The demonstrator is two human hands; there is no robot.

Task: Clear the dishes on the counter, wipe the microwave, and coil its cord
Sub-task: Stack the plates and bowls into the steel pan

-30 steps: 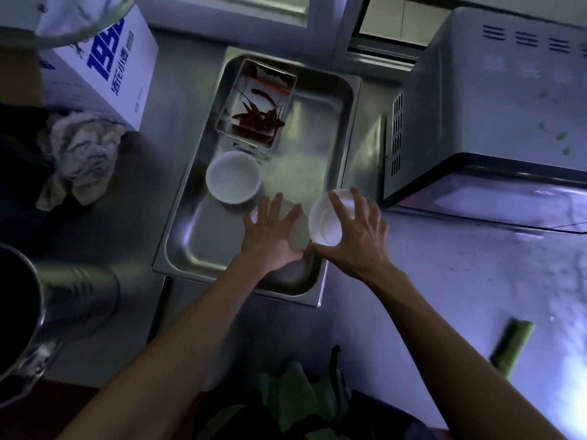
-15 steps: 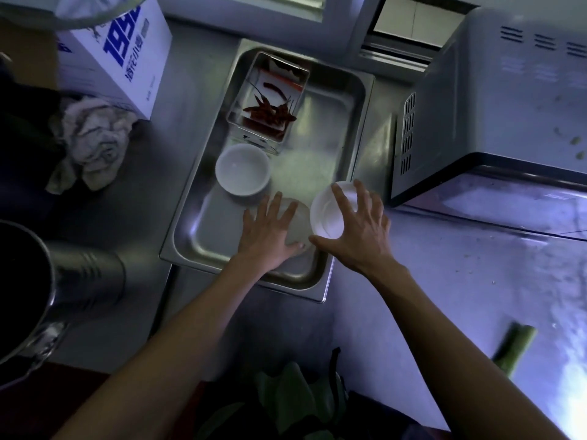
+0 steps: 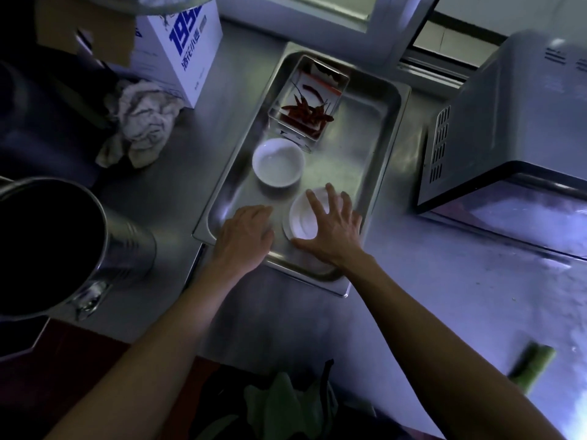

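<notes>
On the tabletop (image 3: 241, 312), a dark pot (image 3: 63, 246) is seen at the far left, with a rag (image 3: 139, 122) and a box (image 3: 181, 49) behind it. A steel tray (image 3: 386, 128) holds a tin of chillies (image 3: 306, 104) and 2 white bowls. The left hand (image 3: 244, 233) is laid inside the tray with fingers loosely together, gripping nothing. The far bowl (image 3: 278, 161) stands free; the near bowl (image 3: 301, 219) is covered by the right hand (image 3: 332, 227), fingers spread over it. The microwave (image 3: 514, 128) stands at right.

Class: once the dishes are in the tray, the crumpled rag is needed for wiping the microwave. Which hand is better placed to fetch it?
Left. The left hand is nearer the rag; the right hand is spread over a white dish.
</notes>
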